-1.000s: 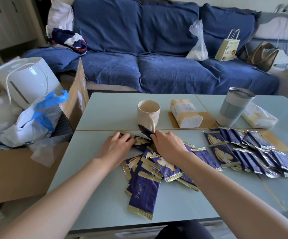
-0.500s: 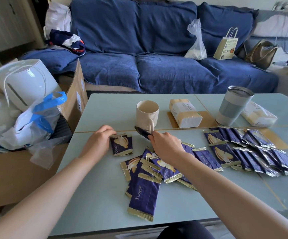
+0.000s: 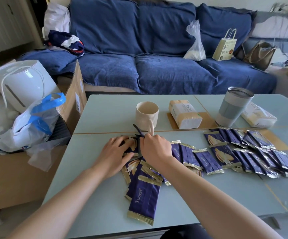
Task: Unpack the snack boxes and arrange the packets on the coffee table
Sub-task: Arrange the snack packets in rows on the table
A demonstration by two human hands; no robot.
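Both hands meet over the loose pile of purple-and-gold snack packets [image 3: 144,192] mid coffee table [image 3: 105,114]. L hand [image 3: 115,155] lies flat, fingers spread, pressing a packet w/ a biscuit picture [image 3: 132,145]; R hand [image 3: 154,149] pinches what looks like another packet edge-on [image 3: 138,131]. Half a sec ago L hand was further left w/ one packet set apart; now it's back at the pile. Second fanned row [image 3: 253,152] lies right. Cream mug [image 3: 146,116] just behind the hands, tumbler [image 3: 232,107] and tissue pack [image 3: 184,114] beyond.
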